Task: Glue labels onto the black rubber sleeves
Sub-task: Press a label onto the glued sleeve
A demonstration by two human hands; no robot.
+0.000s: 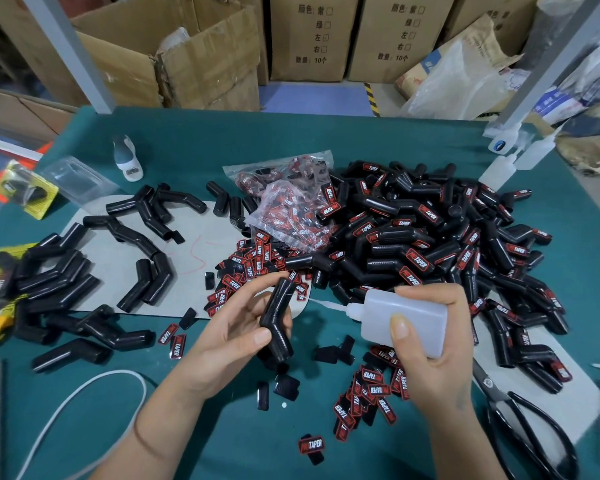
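My left hand (pixel 232 327) grips a bent black rubber sleeve (pixel 278 318) with no label on the face I see. My right hand (pixel 430 344) holds a translucent white glue bottle (pixel 404 322), its thin nozzle pointing left, the tip just right of the sleeve's upper end. Loose red-and-black labels (pixel 369 393) lie on the green table below the bottle, and more labels (pixel 248 263) lie above my left hand. A big heap of labelled sleeves (pixel 447 244) fills the right side. Plain sleeves (pixel 66 282) lie at the left.
Black scissors (pixel 530 431) lie at the lower right. A clear bag of labels (pixel 291 206) sits mid-table on a grey sheet (pixel 201 230). Spare glue bottles (pixel 506 161) stand at the back right, a white cord (pixel 84 393) runs at the lower left, and cardboard boxes (pixel 312 36) stand behind the table.
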